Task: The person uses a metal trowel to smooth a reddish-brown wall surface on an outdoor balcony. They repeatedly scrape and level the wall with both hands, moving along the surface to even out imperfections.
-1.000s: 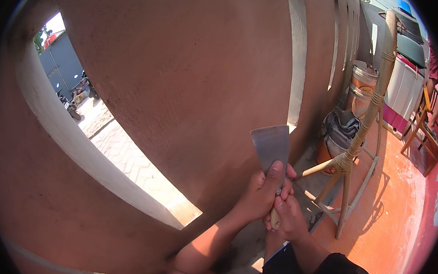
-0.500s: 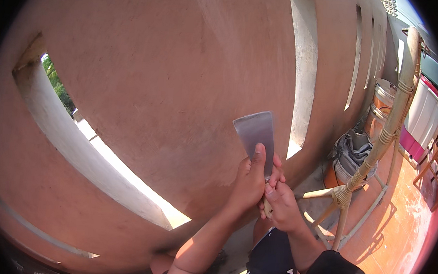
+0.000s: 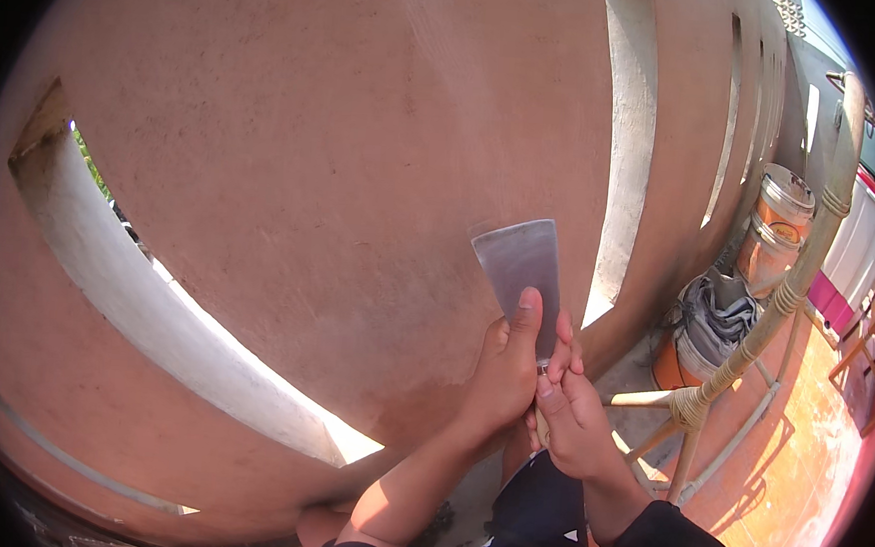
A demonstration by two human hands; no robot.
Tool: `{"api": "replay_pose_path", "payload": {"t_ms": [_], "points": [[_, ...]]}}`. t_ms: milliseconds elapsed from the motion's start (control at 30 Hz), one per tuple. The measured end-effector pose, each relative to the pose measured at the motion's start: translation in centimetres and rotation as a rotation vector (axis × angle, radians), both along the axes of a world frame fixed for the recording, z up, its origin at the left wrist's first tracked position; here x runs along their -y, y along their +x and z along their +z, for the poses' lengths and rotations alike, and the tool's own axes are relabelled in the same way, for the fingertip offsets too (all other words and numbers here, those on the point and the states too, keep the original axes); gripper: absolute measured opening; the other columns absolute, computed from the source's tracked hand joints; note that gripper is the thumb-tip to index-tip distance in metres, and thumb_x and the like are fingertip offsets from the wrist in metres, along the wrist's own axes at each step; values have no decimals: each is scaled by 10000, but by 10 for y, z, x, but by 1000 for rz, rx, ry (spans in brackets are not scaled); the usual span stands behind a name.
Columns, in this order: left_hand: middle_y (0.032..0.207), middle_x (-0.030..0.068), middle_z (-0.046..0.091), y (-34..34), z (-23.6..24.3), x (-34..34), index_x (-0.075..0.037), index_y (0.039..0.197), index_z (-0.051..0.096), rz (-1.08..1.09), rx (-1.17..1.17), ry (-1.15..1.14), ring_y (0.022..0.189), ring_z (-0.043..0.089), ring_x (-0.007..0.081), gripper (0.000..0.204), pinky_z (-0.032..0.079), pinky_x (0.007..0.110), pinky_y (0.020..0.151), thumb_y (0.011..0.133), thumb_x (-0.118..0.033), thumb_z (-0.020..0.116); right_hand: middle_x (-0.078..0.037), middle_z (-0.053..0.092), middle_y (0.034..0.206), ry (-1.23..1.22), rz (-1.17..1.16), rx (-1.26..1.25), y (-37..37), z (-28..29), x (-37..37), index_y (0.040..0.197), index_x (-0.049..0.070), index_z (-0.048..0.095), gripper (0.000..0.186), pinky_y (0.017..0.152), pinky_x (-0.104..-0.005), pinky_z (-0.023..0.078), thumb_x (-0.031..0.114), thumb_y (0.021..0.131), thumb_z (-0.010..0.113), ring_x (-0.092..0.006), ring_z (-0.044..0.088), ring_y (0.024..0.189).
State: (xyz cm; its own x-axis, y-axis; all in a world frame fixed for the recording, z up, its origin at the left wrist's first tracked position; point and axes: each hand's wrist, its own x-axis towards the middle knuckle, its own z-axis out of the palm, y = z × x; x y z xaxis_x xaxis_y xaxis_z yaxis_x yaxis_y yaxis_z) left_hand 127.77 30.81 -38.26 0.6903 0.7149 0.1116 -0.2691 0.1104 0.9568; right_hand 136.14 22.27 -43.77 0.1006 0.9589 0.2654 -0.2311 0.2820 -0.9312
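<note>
A wide metal scraper blade (image 3: 520, 267) lies flat against a reddish-brown painted wall (image 3: 314, 166), blade pointing up. My left hand (image 3: 501, 378) grips the scraper from the left, with its index finger pressed up along the blade. My right hand (image 3: 571, 422) holds the handle from the right and below; the handle itself is hidden inside both hands. The wall has pale slit openings (image 3: 156, 296) cut through it.
A tall slit (image 3: 620, 154) runs just right of the blade. At the right stand a rattan chair frame (image 3: 754, 333), an orange bucket with grey cloth (image 3: 700, 325) and a lidded orange tub (image 3: 776, 229) on an orange tiled floor (image 3: 796, 466).
Both hands and the scraper have moved up and leftward along the wall, and the view has tilted closer to the wall, pushing the chair and buckets toward the right edge.
</note>
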Motion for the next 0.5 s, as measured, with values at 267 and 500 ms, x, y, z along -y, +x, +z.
{"api": "replay_pose_path", "payload": {"t_ms": [267, 500], "points": [[622, 34, 471, -3, -7, -6, -51, 920, 526, 12, 49, 119, 717, 584, 157, 627, 493, 284, 594, 1060, -597, 251, -44, 542, 840, 10, -6, -62, -1, -1, -4, 1085, 50, 462, 178, 525, -215, 463, 211, 1088, 386, -87, 541, 640], [604, 31, 456, 2, -12, 0, -62, 928, 519, 32, 10, 70, 717, 576, 161, 601, 473, 250, 585, 1068, -578, 243, -65, 554, 782, -39, -19, -29, 6, -7, -1, 1093, 15, 486, 246, 495, -226, 456, 241, 1086, 392, -125, 548, 567]]}}
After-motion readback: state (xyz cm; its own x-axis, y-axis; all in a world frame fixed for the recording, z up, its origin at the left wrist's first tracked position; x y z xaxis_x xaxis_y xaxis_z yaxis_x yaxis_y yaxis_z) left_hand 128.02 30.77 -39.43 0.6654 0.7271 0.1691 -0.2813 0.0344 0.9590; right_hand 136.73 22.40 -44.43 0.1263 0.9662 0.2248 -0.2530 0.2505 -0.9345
